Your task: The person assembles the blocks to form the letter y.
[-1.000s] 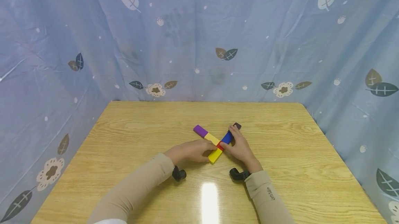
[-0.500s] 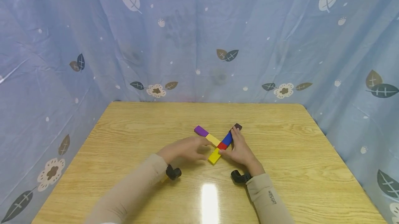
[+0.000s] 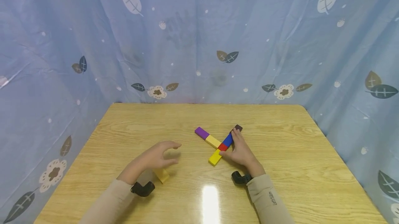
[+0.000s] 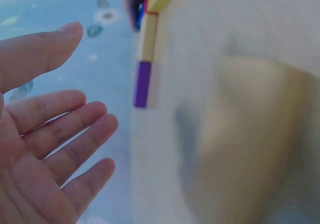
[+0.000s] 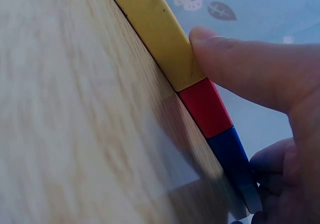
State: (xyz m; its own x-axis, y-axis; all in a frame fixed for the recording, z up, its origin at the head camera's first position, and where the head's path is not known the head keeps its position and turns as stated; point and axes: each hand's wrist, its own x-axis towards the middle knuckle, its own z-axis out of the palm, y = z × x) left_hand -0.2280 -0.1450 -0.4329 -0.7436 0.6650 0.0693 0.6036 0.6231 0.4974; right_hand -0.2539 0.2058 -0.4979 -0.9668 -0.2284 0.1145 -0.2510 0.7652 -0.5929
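My left hand (image 3: pixel 154 157) is over the left of the table, fingers extended and holding nothing. Partly beneath it lies a tan-yellow block (image 3: pixel 162 175), large and blurred in the left wrist view. My right hand (image 3: pixel 243 153) lies along a slanting row of blocks: yellow (image 3: pixel 214 158), red (image 3: pixel 222 147), blue (image 3: pixel 228 140) and a dark brown block (image 3: pixel 238 127) at the far end. Its thumb touches the yellow block's side; its fingertips reach the dark one. From the red block, a pale yellow block (image 3: pixel 213 141) and a purple block (image 3: pixel 202 133) branch off to the upper left.
The wooden table (image 3: pixel 280 141) has a bright light reflection (image 3: pixel 210 203) near its front. Behind it and at both sides hangs a blue curtain (image 3: pixel 174 44) with leaf and flower prints. Each wrist wears a black camera mount (image 3: pixel 143 189).
My left hand has left the blocks at the crossing and moved left and toward me, over the tan-yellow block. The right thumb has slid slightly from the red block to the yellow one.
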